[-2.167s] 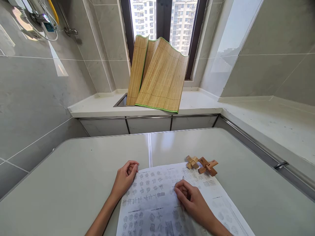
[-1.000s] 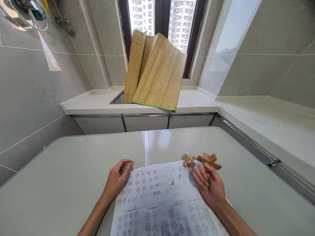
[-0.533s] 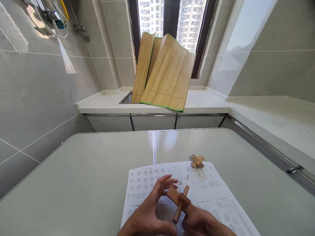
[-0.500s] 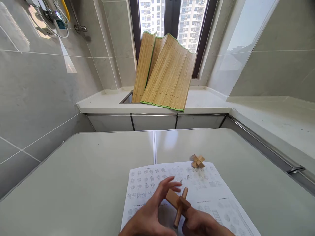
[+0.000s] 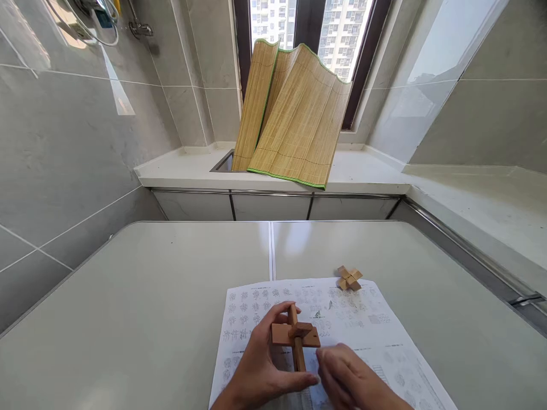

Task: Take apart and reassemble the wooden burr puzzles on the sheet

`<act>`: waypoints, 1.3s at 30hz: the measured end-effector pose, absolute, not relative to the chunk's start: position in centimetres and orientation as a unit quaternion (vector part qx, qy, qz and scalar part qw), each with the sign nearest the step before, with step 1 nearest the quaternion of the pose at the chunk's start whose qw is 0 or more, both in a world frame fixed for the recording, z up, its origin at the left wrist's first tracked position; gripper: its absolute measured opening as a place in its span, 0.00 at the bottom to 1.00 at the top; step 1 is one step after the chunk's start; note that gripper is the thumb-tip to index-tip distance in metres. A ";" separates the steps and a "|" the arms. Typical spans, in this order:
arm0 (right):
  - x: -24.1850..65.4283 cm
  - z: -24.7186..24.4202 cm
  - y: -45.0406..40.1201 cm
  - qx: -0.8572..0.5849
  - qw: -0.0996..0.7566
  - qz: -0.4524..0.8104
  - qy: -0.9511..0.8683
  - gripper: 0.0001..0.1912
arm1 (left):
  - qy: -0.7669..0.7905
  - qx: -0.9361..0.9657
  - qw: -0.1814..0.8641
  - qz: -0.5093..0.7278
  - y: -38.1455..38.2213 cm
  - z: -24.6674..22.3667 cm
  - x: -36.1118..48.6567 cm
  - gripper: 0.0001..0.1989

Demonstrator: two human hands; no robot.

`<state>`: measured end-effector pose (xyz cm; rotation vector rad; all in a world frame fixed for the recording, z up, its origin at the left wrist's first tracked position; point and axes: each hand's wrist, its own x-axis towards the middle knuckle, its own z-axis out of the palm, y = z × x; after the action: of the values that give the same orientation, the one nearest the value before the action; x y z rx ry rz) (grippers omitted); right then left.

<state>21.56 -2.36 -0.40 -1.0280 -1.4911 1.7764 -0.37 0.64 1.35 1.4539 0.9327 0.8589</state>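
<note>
A wooden puzzle of a flat block crossed by a round dowel and a smaller block (image 5: 294, 335) is held above the printed sheet (image 5: 252, 291). The dowel stands between the thumb and index finger of my left hand (image 5: 260, 364), one at each end. My right hand (image 5: 348, 376) is curled closed just below the flat block's right end. Whether its fingertips touch the wood, or hold anything, I cannot tell. A second, star-shaped wooden puzzle (image 5: 349, 278) lies at the sheet's far right edge.
Under the sheet is a pale, glossy table (image 5: 171, 296) with a seam down its middle. Beyond it, a folded bamboo mat (image 5: 299, 114) leans on the white ledge (image 5: 179, 176) by the window. Tiled walls stand on both sides.
The wooden puzzle has passed from my right hand to my left, and its flat block has turned level. My right hand has let go and curled in. The view has shifted slightly.
</note>
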 end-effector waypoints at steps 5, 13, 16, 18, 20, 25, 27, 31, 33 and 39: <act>22.0 -0.9 -1.9 -0.511 0.407 0.493 -0.575 0.25 | 0.444 0.650 0.512 0.342 0.7 0.8 -0.3 0.52; 22.3 -2.5 -2.0 -0.494 0.437 0.361 -0.660 0.12 | 0.448 0.671 0.494 0.323 0.7 -0.4 -0.2 0.53; 22.2 -2.4 -1.9 -0.478 0.437 0.323 -0.691 0.09 | 0.450 0.682 0.483 0.313 0.7 -0.4 -0.1 0.53; 22.2 -2.3 -1.7 -0.470 0.438 0.312 -0.700 0.09 | 0.449 0.687 0.479 0.310 0.6 -0.2 0.0 0.52; 22.3 -2.2 -1.6 -0.469 0.436 0.317 -0.700 0.09 | 0.452 0.686 0.477 0.313 0.6 -0.1 0.1 0.51; 22.7 -1.9 -1.1 -0.464 0.390 0.330 -0.724 0.12 | 0.455 0.685 0.471 0.317 0.7 0.2 0.0 0.49; 22.7 -1.8 -1.0 -0.444 0.369 0.326 -0.749 0.12 | 0.446 0.701 0.466 0.304 0.8 0.3 -0.2 0.50; 22.5 -1.8 -0.9 -0.417 0.377 0.295 -0.773 0.11 | 0.433 0.738 0.441 0.271 1.3 0.7 -0.9 0.51; 22.6 -2.0 -0.9 -0.406 0.390 0.269 -0.782 0.12 | 0.434 0.747 0.428 0.265 1.4 1.0 -1.1 0.50; 22.8 -2.0 -1.1 -0.392 0.377 0.249 -0.801 0.15 | 0.439 0.745 0.431 0.258 1.3 1.1 -1.0 0.48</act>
<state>22.80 -1.10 -1.98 -1.0024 -2.0478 0.6375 -1.04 1.33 1.08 1.8571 1.0953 0.6421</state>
